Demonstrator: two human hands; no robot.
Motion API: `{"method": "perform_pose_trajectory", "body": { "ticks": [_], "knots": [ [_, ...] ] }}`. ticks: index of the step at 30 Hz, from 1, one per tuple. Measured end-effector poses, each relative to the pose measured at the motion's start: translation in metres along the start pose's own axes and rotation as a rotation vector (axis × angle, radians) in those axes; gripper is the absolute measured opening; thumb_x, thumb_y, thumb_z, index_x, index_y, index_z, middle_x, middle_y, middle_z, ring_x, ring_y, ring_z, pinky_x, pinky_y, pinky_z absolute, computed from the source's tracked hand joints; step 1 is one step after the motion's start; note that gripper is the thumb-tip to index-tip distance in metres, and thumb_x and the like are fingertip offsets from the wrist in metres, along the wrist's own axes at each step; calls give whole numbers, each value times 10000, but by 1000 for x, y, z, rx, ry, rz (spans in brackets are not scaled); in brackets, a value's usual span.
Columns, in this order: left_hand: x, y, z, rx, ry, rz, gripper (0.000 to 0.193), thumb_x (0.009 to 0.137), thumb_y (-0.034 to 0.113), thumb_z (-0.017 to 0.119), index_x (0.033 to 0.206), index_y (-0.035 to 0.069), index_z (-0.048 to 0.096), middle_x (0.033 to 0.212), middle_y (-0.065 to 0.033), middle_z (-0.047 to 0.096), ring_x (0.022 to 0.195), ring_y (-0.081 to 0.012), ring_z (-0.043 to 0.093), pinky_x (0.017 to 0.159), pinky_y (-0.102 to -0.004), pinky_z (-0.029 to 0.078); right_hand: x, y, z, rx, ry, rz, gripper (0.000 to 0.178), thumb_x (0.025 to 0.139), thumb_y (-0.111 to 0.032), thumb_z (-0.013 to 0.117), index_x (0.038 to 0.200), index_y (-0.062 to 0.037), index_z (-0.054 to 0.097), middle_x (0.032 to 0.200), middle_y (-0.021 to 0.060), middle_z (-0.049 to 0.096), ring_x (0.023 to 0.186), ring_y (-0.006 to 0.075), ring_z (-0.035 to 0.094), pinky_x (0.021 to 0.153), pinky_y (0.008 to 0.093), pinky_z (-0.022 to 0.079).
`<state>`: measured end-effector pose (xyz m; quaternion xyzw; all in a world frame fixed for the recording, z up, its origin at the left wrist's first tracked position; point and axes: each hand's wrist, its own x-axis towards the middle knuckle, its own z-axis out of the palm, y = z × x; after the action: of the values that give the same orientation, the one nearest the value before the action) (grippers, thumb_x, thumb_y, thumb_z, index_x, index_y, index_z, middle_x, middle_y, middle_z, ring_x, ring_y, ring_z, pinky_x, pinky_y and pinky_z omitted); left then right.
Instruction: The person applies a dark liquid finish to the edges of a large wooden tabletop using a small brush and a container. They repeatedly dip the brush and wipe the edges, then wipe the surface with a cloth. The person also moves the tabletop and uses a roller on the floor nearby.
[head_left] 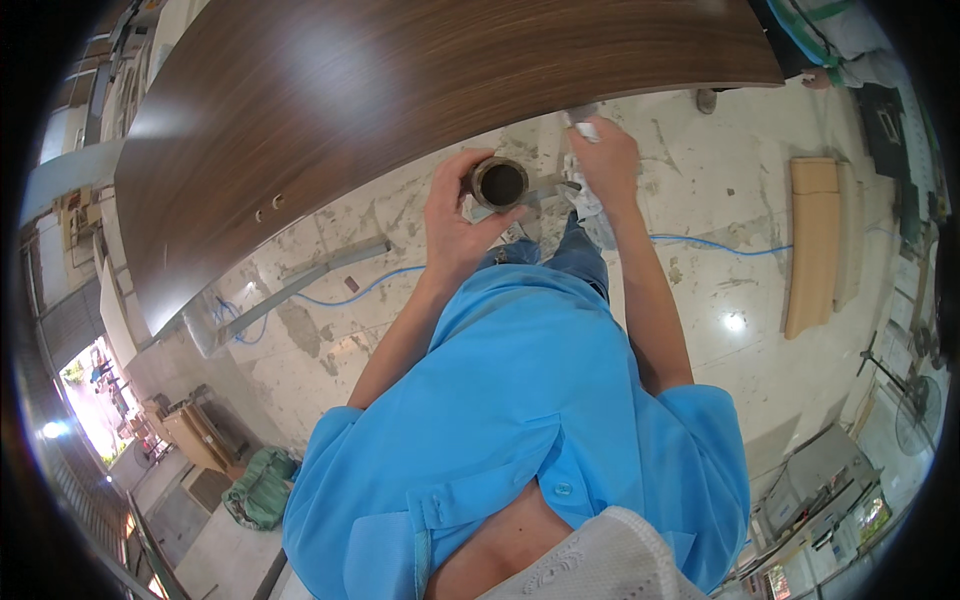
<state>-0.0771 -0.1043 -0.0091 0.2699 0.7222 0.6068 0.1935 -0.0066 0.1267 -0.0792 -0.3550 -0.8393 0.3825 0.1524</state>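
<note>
My left hand (462, 215) is curled around a small round jar (502, 160), its open mouth up and its inside dark. Below the near edge of a large brown wood-grain panel (430, 75), my right hand (606, 160) is closed on a crumpled white rag (588, 203), which hangs down from the fingers. A small greyish end sticks out past the right fingertips near the panel edge; blur hides what it is. The jar sits apart from the panel edge. Two small holes show in the panel's left part.
A blue hose (725, 248) runs over the stained floor. Long grey bars (310, 280) lie on the left, and tan boards (815, 245) on the right. At the far right edge another person's hand (817, 78) is near the panel corner. A green sack (260, 490) lies lower left.
</note>
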Motion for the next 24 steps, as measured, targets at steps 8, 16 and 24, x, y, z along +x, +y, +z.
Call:
{"method": "perform_pose_trajectory", "body": {
  "ticks": [8,16,24],
  "knots": [
    [1,2,2,8,-8,-5,701,773,32,920,1393,51,593,1328,-99,597,1200,-215,639,1039,-357,528,3,2,-2,-7,12,-82,266,895,-281,780,1005,-39,770,918,197,754,850,376,728,776,442,557],
    [5,5,7,0,-13,-10,704,772,30,918,1396,50,592,1327,-101,598,1202,-216,638,1036,-357,529,6,9,-13,67,81,5,246,896,-269,789,1004,-49,764,957,164,756,881,376,720,787,431,557],
    [8,7,11,0,-11,-11,696,776,17,910,1394,49,591,1321,-96,600,1199,-211,639,1048,-357,522,3,8,-6,-44,140,7,232,885,-263,790,990,-60,760,959,146,748,898,377,715,782,439,554]
  ]
}}
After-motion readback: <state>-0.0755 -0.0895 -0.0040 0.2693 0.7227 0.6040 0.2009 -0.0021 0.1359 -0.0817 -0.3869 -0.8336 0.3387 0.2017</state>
